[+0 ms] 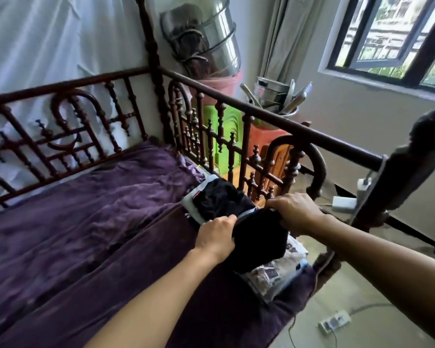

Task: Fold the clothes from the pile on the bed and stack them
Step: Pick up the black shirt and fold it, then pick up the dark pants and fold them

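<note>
Purple crumpled bedspread stretches wide to the left, while a carved dark wooden bed rail hems its right edge. Just beside that rail, the left hand and right hand each clutch a limp black garment, which drapes over white printed clothes.

Your garment is matt black cloth. Bedcover: purple cloth, creased, faint sheen. Rail: dark glossy varnished wood. Pots: shiny steel. Stool: smooth green plastic.
</note>
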`<action>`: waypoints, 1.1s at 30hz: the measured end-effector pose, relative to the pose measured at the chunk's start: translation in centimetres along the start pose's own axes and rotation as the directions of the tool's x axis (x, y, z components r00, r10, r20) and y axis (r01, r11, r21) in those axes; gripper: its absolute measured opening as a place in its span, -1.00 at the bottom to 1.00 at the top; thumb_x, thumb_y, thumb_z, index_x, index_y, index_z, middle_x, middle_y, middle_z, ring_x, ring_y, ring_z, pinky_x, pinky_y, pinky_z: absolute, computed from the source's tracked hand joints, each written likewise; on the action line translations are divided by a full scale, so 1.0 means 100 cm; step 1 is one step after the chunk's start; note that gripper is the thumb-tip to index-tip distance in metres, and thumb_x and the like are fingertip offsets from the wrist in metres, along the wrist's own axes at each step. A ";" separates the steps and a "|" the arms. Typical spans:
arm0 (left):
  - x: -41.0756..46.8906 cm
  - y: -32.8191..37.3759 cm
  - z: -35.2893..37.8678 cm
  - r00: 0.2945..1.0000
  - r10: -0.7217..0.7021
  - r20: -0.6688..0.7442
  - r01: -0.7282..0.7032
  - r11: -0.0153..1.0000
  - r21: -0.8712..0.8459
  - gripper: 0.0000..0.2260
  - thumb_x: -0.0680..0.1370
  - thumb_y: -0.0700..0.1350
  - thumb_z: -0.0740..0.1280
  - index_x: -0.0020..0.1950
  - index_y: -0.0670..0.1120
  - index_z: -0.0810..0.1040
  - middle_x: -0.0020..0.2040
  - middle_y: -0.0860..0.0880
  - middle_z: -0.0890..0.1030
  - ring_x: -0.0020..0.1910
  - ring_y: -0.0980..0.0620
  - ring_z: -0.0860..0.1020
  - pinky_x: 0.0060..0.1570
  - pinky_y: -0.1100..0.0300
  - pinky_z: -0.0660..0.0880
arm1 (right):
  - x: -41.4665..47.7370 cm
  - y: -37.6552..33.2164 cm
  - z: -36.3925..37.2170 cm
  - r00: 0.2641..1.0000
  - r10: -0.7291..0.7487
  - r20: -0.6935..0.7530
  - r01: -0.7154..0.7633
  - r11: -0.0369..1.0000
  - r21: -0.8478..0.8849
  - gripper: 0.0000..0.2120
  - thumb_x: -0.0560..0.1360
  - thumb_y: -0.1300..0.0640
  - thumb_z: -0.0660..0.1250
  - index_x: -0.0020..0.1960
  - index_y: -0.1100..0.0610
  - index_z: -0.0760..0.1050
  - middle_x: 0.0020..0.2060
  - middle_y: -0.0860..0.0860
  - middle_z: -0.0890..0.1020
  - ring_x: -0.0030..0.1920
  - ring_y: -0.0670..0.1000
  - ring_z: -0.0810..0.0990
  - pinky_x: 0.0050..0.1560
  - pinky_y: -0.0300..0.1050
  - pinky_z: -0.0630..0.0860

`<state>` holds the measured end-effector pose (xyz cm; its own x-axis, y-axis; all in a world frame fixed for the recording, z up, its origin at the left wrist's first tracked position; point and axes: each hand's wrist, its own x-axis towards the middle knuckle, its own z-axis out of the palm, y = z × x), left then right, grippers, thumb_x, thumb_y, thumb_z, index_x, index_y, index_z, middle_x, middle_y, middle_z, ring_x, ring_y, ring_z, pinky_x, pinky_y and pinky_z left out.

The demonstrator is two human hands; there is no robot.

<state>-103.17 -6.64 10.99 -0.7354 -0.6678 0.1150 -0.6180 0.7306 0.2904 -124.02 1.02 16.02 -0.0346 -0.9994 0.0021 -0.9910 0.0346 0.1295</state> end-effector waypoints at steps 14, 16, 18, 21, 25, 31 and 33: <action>0.182 -0.075 0.053 0.946 -0.301 0.123 0.309 0.950 -0.053 -0.89 0.55 -0.14 0.27 0.06 -0.06 0.44 -0.03 -0.09 0.63 -0.02 -0.17 0.59 -0.15 0.03 0.47 | 0.247 0.084 0.071 0.969 -0.160 0.190 0.168 0.985 -0.025 -0.74 0.52 -0.03 0.21 0.19 -0.11 0.49 0.05 0.01 0.63 0.06 0.13 0.61 -0.10 -0.04 0.42; 0.206 -0.095 0.073 0.916 -0.370 0.158 0.375 0.927 0.000 -0.87 0.54 -0.19 0.27 0.08 -0.06 0.44 -0.01 -0.09 0.62 -0.01 -0.15 0.59 -0.19 0.08 0.41 | 0.285 0.086 0.102 0.954 -0.183 0.236 0.189 0.982 -0.005 -0.75 0.52 0.02 0.21 0.18 -0.05 0.48 0.05 0.03 0.63 0.06 0.15 0.62 -0.11 -0.03 0.42; 0.229 -0.118 0.093 0.880 -0.441 0.178 0.443 0.896 0.030 -0.83 0.53 -0.21 0.27 0.11 -0.05 0.45 0.03 -0.08 0.62 0.02 -0.13 0.59 -0.15 0.08 0.43 | 0.321 0.086 0.134 0.945 -0.189 0.267 0.191 0.981 0.019 -0.71 0.51 0.07 0.21 0.23 -0.07 0.45 0.05 0.03 0.62 0.07 0.15 0.61 -0.10 -0.04 0.45; 0.256 -0.152 0.123 0.825 -0.541 0.162 0.545 0.838 0.029 -0.78 0.53 -0.22 0.27 0.16 -0.05 0.44 0.09 -0.06 0.61 0.06 -0.11 0.58 -0.16 0.09 0.41 | 0.366 0.081 0.175 0.949 -0.181 0.258 0.176 0.983 0.044 -0.68 0.51 0.15 0.19 0.23 -0.06 0.43 0.04 0.04 0.61 0.03 0.16 0.62 -0.19 -0.05 0.41; 0.266 -0.189 0.150 0.751 -0.658 0.056 0.657 0.753 0.026 -0.61 0.54 -0.21 0.27 0.37 -0.05 0.36 0.25 -0.08 0.50 0.21 -0.11 0.49 0.08 0.06 0.45 | 0.406 0.070 0.221 0.964 -0.198 0.180 0.184 0.979 0.087 -0.65 0.50 0.18 0.18 0.28 0.03 0.38 0.15 0.11 0.54 0.19 0.17 0.48 0.00 0.04 0.37; 0.225 -0.201 0.171 0.726 -0.681 0.096 0.670 0.732 0.126 -0.64 0.53 -0.17 0.24 0.32 0.00 0.35 0.25 -0.05 0.38 0.19 -0.09 0.41 0.11 0.04 0.39 | 0.399 0.035 0.277 0.938 -0.287 0.193 0.278 0.958 0.072 -0.46 0.59 0.04 0.13 0.54 0.05 0.09 0.52 0.17 0.12 0.51 0.20 0.07 0.35 0.16 0.19; 0.200 -0.196 0.172 0.691 -0.705 0.161 0.697 0.708 0.113 -0.72 0.56 -0.14 0.22 0.27 0.00 0.40 0.19 -0.02 0.43 0.14 -0.07 0.45 0.06 0.05 0.40 | 0.394 0.024 0.283 0.934 -0.273 0.231 0.264 0.962 0.071 -0.41 0.57 0.02 0.14 0.55 0.07 0.05 0.54 0.18 0.04 0.54 0.20 -0.02 0.39 0.17 0.13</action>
<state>-110.52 -31.85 -8.71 -0.1167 -0.9534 -0.2781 -0.9816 0.0680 0.1786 -131.41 -38.17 -11.67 0.2085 -0.9422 -0.2624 -0.9716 -0.2303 0.0550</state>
